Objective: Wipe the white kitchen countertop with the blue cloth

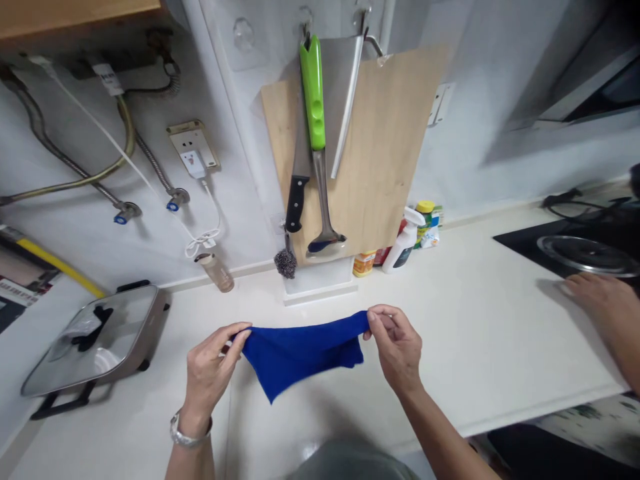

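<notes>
A blue cloth [305, 353] is stretched between my two hands above the white countertop [450, 333]. My left hand [213, 363], with a silver bracelet [189, 435] at the wrist, pinches its upper left corner between thumb and fingers. At the upper right corner, my right hand [397, 347] grips the cloth with the thumb against the curled fingers. The top edge runs almost straight from hand to hand. Below it the fabric hangs loose, with one pointed corner dangling on the left and a folded part on the right.
An electric pan with a glass lid [100, 340] stands at left. A wooden board [390, 147], a green-handled ladle [313, 93] and knives hang on the wall. Below are a white spray bottle [404, 243] and a brown bottle [216, 272]. Another person's hand [597, 297] rests beside the hob [590, 250].
</notes>
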Demonstrator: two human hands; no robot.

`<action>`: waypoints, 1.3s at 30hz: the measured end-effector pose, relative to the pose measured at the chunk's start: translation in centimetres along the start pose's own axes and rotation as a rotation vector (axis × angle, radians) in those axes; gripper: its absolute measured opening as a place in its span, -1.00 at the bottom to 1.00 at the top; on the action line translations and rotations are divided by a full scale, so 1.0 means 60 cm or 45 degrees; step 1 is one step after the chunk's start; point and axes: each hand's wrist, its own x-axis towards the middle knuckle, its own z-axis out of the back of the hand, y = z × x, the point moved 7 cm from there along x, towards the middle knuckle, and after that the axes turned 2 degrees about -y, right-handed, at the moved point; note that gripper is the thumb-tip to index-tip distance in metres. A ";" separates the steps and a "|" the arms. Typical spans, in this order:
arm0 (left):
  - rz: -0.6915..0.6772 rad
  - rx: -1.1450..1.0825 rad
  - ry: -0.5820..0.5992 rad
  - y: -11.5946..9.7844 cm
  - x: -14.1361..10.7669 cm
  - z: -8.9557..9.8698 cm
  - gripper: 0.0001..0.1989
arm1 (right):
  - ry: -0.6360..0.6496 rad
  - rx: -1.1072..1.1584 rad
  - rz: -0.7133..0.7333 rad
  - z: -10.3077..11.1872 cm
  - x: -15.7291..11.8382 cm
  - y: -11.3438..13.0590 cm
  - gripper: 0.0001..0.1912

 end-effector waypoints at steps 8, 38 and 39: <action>0.125 0.123 0.404 0.155 -0.052 -0.187 -0.75 | 0.155 -0.227 -0.279 -0.020 0.019 -0.205 -0.50; -0.008 0.090 0.514 0.152 -0.293 -0.236 -0.76 | 0.554 -1.154 0.111 0.059 -0.074 -0.338 -0.57; 0.029 0.080 0.475 0.161 -0.282 -0.242 -0.74 | 0.635 -1.150 0.155 0.040 -0.069 -0.341 -0.56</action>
